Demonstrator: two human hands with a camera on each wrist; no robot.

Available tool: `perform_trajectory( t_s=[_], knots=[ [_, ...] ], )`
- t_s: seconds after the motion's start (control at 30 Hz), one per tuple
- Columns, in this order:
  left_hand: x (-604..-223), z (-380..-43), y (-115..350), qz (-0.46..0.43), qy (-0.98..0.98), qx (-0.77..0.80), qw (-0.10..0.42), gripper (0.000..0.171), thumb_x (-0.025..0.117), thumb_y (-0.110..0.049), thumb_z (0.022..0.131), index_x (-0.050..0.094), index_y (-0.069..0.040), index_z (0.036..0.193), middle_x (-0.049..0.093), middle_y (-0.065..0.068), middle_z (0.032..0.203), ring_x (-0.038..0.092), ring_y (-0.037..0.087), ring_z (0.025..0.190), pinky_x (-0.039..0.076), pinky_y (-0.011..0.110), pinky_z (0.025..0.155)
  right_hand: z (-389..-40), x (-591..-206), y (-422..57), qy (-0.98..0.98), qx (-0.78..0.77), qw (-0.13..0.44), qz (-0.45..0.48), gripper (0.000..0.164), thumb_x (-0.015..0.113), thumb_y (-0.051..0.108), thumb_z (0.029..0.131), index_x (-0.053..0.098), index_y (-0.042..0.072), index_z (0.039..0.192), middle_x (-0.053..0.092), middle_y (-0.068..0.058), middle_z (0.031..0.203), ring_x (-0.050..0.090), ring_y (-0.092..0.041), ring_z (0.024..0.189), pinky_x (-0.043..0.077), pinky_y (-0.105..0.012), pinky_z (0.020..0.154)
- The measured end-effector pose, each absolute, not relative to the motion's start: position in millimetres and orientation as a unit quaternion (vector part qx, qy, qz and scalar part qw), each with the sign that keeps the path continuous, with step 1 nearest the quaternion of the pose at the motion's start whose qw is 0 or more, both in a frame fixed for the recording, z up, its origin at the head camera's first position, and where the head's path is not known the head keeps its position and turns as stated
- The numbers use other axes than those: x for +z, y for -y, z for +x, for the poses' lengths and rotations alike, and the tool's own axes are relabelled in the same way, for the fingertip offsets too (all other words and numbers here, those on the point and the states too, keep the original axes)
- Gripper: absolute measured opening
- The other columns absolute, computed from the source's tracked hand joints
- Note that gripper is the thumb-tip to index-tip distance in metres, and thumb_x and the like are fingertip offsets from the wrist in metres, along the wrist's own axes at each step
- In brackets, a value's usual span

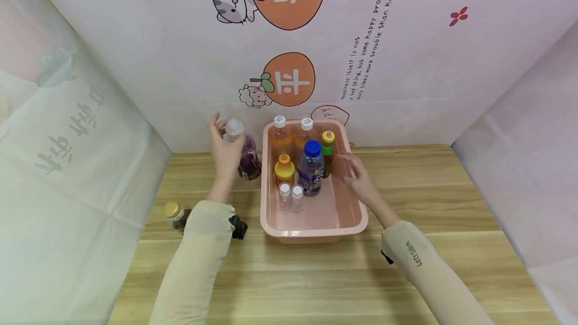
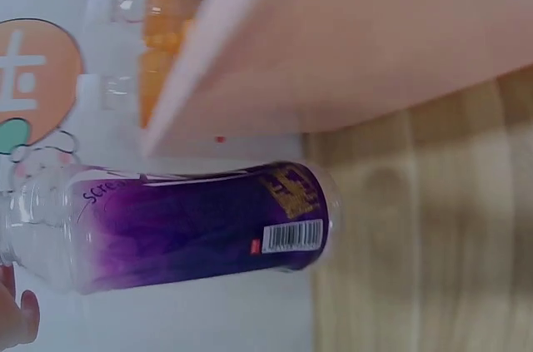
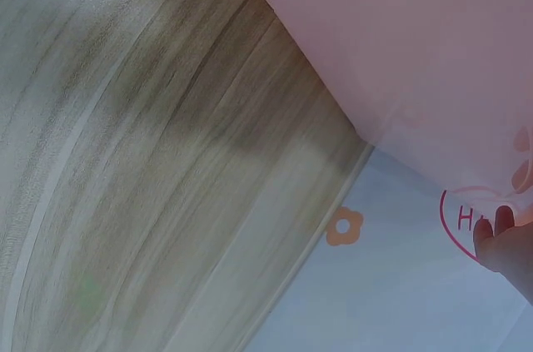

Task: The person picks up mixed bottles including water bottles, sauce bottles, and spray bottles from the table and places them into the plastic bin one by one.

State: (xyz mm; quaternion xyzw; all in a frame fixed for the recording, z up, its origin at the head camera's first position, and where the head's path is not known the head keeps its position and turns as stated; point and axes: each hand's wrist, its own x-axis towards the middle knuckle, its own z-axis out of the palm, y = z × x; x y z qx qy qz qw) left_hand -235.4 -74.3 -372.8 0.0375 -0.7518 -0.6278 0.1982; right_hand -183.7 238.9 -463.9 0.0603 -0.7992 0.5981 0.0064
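Note:
My left hand (image 1: 228, 152) grips a clear plastic bottle with a purple label (image 1: 249, 159) near its top, just left of the pink tub (image 1: 334, 231). In the left wrist view the bottle's purple label (image 2: 200, 227) carries a barcode, and only fingertips (image 2: 25, 316) show at the neck end. My right hand (image 1: 361, 182) is over the tub's right rim, fingers loosely bent and apart, holding nothing. Inside the tub a blue-capped bottle (image 1: 311, 169) stands beside a yellow squeeze bottle (image 1: 284, 170) and a yellow-capped bottle (image 1: 327, 149).
Two white-capped bottles of orange drink (image 1: 281, 139) stand at the tub's back. Two small clear bottles (image 1: 297, 200) sit nearer its front. A small yellow-lidded jar (image 1: 177, 215) is on the wooden table (image 1: 298, 285) at the left. Printed cloth (image 1: 397, 89) hangs behind and at both sides.

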Motion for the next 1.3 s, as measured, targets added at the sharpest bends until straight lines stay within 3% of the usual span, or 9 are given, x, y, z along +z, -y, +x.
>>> perform_trajectory(
  t_s=[0.13, 0.33, 0.63, 0.83, 1.17, 1.3],
  knots=[
    [-357.3, -235.5, 73.4, 0.032, 0.745, -0.63, 0.215, 0.077, 0.066, 0.0, 0.079, 0.028, -0.012, 0.146, 0.05, 0.011, 0.134, 0.048, 0.024, 0.121, 0.047, 0.038, 0.097, -184.0, -464.2, -238.6, 0.798, 0.6, 0.004, 0.058, 0.063, 0.046, -0.018, 0.079, 0.038, -0.004, 0.14, 0.019, -0.024, 0.155, 0.008, -0.041, 0.147, 0.004, -0.057, 0.12],
    [-334.7, -231.0, 69.8, -0.004, 0.75, -0.627, 0.211, 0.078, 0.069, -0.003, 0.08, 0.028, -0.016, 0.146, 0.053, 0.007, 0.134, 0.05, 0.022, 0.122, 0.041, 0.036, 0.105, -183.9, -462.1, -237.6, 0.798, 0.6, -0.003, 0.05, 0.065, 0.046, -0.017, 0.08, 0.035, -0.002, 0.142, 0.018, -0.023, 0.155, 0.007, -0.041, 0.147, 0.006, -0.058, 0.12],
    [-306.3, -216.8, 51.2, -0.091, 0.722, -0.639, 0.248, 0.074, 0.069, -0.005, 0.081, 0.03, -0.011, 0.144, 0.053, 0.01, 0.132, 0.05, 0.018, 0.114, 0.042, 0.035, 0.103, -184.2, -462.8, -237.3, 0.791, 0.609, 0.002, 0.055, 0.066, 0.045, -0.019, 0.078, 0.034, -0.004, 0.141, 0.017, -0.025, 0.155, 0.006, -0.042, 0.147, 0.005, -0.058, 0.119],
    [-290.9, -205.9, 38.9, -0.126, 0.71, -0.644, 0.255, 0.074, 0.07, -0.006, 0.082, 0.03, -0.009, 0.143, 0.054, 0.01, 0.13, 0.05, 0.017, 0.112, 0.041, 0.031, 0.102, -185.3, -465.4, -238.3, 0.796, 0.601, 0.021, 0.072, 0.056, 0.046, -0.02, 0.078, 0.043, -0.01, 0.133, 0.022, -0.025, 0.153, 0.01, -0.041, 0.147, 0.005, -0.059, 0.119],
    [-280.6, -189.4, 18.2, -0.193, 0.728, -0.618, 0.225, 0.074, 0.071, -0.006, 0.082, 0.03, -0.004, 0.144, 0.055, 0.014, 0.129, 0.052, 0.024, 0.114, 0.039, 0.031, 0.1, -185.6, -466.2, -237.1, 0.799, 0.597, 0.02, 0.072, 0.046, 0.046, -0.019, 0.081, 0.05, -0.014, 0.127, 0.023, -0.022, 0.154, 0.009, -0.038, 0.148, 0.005, -0.061, 0.118],
    [-282.7, -185.6, 9.1, -0.215, 0.731, -0.617, 0.194, 0.075, 0.072, -0.005, 0.081, 0.031, -0.008, 0.144, 0.057, 0.014, 0.128, 0.053, 0.024, 0.114, 0.043, 0.034, 0.099, -184.6, -465.1, -237.2, 0.8, 0.596, 0.02, 0.07, 0.046, 0.046, -0.018, 0.081, 0.049, -0.014, 0.127, 0.023, -0.022, 0.154, 0.009, -0.038, 0.148, 0.005, -0.061, 0.118]
  ],
)
